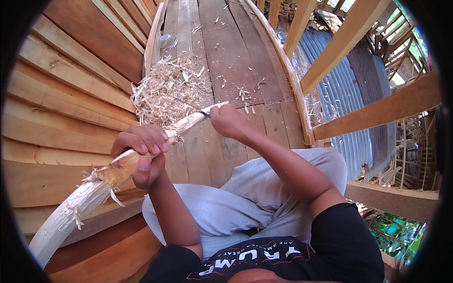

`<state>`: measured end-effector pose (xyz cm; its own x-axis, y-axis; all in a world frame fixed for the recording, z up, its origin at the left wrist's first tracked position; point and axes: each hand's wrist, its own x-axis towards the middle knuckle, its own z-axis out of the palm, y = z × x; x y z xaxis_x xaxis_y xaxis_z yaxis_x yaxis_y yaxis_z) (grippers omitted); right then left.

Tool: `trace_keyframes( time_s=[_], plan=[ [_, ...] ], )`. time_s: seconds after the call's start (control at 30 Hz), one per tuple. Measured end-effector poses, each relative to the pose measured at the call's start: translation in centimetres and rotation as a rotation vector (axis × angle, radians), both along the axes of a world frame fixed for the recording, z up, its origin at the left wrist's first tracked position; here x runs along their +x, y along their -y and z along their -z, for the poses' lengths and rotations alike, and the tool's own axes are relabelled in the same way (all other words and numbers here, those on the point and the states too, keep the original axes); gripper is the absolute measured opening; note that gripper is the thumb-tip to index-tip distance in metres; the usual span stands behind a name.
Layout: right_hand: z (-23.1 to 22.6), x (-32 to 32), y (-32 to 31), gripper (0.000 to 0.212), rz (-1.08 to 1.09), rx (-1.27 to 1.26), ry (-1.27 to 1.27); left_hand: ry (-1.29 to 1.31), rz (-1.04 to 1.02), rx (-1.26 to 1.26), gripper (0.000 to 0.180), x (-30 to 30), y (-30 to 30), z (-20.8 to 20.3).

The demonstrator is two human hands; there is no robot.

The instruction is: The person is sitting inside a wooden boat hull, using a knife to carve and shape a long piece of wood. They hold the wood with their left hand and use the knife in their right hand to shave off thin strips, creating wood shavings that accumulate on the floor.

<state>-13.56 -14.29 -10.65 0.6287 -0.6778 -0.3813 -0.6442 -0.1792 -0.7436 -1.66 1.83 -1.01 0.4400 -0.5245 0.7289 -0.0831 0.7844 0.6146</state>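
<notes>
Although the far end of the curved wooden pole point(80, 205) looks fairly smooth, ragged fibres along its nearer stretch suggest the surface is only partly pared. The pole slants past the near side of the heap of curly, papery shavings point(172, 87). Nearer than the heap, the left hand point(144, 146) wraps the pole; right of it, the right hand point(229, 121) clenches a dark, mostly hidden tool point(205, 113).

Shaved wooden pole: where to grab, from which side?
Probably where the left hand wraps the shaved wooden pole, midway along what shows: come from the person's side, fingers over the top, thumb on the near side. It looks slim enough there to close around; toward the lower left it bristles with splinters, and its far end lies near the dark blade at the right hand.
</notes>
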Motion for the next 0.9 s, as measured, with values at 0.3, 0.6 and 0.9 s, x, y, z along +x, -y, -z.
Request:
trace_keyframes(
  time_s=[0.3, 0.6, 0.9],
  plan=[
    [-0.6, 0.0, -0.4, 0.054, -0.029, -0.035, -0.005, 0.017, -0.124, 0.026, 0.023, 2.0, -0.4, 0.3],
    [-1.5, -0.9, 0.3, 0.052, -0.054, -0.068, 0.009, -0.418, -0.597, 0.041, 0.021, -1.2, 1.7, -0.9],
    [1.1, -1.0, 0.3, 0.052, 0.049, -0.039, 0.072, -0.411, -0.813, -0.019, 0.020, -1.9, 2.9, -0.6]
  ],
)
